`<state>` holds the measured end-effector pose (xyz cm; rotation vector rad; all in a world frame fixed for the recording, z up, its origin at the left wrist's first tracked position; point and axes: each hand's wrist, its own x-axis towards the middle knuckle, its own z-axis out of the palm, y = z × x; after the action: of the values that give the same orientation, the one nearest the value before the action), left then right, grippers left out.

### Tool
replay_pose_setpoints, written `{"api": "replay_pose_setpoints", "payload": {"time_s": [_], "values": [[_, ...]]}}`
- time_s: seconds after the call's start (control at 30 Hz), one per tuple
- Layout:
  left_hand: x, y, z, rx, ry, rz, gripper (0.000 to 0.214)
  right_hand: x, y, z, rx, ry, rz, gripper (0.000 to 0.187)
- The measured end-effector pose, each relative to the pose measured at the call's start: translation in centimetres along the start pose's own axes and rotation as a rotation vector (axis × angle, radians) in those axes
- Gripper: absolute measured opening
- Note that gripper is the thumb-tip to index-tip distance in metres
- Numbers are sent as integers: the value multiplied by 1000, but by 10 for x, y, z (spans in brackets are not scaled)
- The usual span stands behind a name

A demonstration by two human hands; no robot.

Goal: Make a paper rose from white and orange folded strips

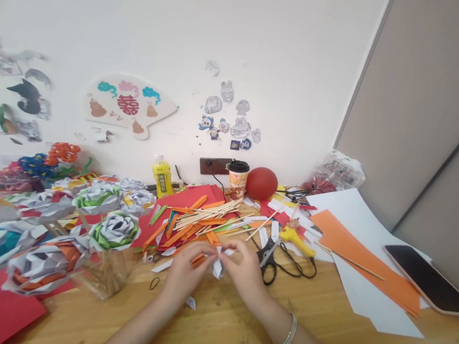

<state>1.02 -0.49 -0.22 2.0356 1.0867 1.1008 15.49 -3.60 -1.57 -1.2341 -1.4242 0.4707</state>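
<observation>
"What's the biggest thing?"

"The wooden table (233, 331). Going out from the hands, a see-through cup (120, 273) of paper flowers sits at nine o'clock. It looks top-heavy, so a bump from the left arm might tip it."

"And the hands?"

"The left hand (187, 269) and right hand (246, 275) are close together, fingers bent."

"What's at twelve?"

"A drink cup (237, 182) with a black lid. A quick reach could knock it and wet the paper."

"And to the right?"

"A yellow glue gun (298, 242) lies between two and three. Its cord might snag a wrist. Black-handled scissors (268, 259) at three could poke the right hand."

"What's smallest?"

"The folded white paper (217, 270), right between the hands. Fingertips on both sides pinch it. Squeezing too hard could squash its folds, and pulling two ways could rip it."
</observation>
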Motion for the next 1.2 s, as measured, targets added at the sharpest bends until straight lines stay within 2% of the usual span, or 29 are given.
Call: {"api": "replay_pose_setpoints", "payload": {"time_s": [0.17,0.43,0.57,0.8,0.9,1.03,1.2], "values": [[-4,5,4,13,53,-30,17,0,1,-1,-21,6,-28,10],[-7,2,5,39,150,34,14,-2,4,2,-24,43,-103,10],[-5,-3,3,29,140,41,11,-2,2,1,-40,25,-149,11],[-1,-6,-6,120,44,266,8,-3,4,-1,-52,15,-215,9],[-2,-6,-8,138,14,276,9,-2,4,-3,-62,12,-227,9],[-4,-4,-7,135,50,269,11,-1,2,-7,-43,7,-266,7],[-3,1,-8,136,33,339,8,-1,2,-7,-7,5,-294,7]]}}
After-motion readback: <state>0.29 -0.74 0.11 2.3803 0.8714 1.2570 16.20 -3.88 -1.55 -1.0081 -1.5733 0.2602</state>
